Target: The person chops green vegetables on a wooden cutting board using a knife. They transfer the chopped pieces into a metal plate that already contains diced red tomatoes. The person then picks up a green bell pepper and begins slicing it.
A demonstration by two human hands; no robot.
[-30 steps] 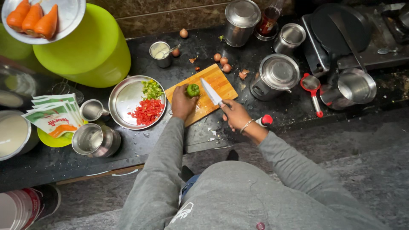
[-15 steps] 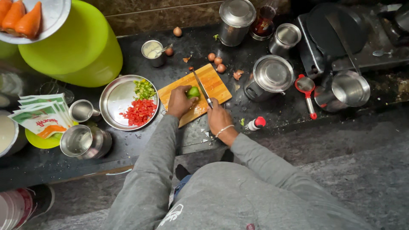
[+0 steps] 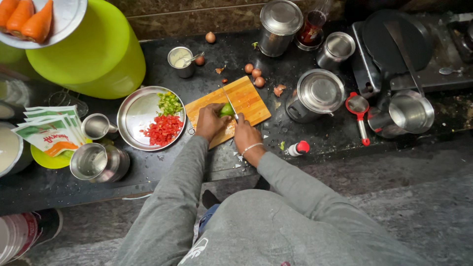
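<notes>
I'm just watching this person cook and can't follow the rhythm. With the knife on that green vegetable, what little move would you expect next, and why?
Probably pressing the knife down through the green vegetable. The left hand pins it on the wooden cutting board, the right hand holds the blade across it, and it looks uncut, while the steel plate already holds chopped green and red bits.

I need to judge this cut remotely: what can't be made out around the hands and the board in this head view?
- Green vegetable: mostly covered by the left hand; its kind is unclear.
- Knife: handle hidden inside the right hand; where the edge meets the vegetable is too small.
- Wooden cutting board: near corner hidden under both hands.
- Lidded steel pot: contents hidden by the lid.
</notes>
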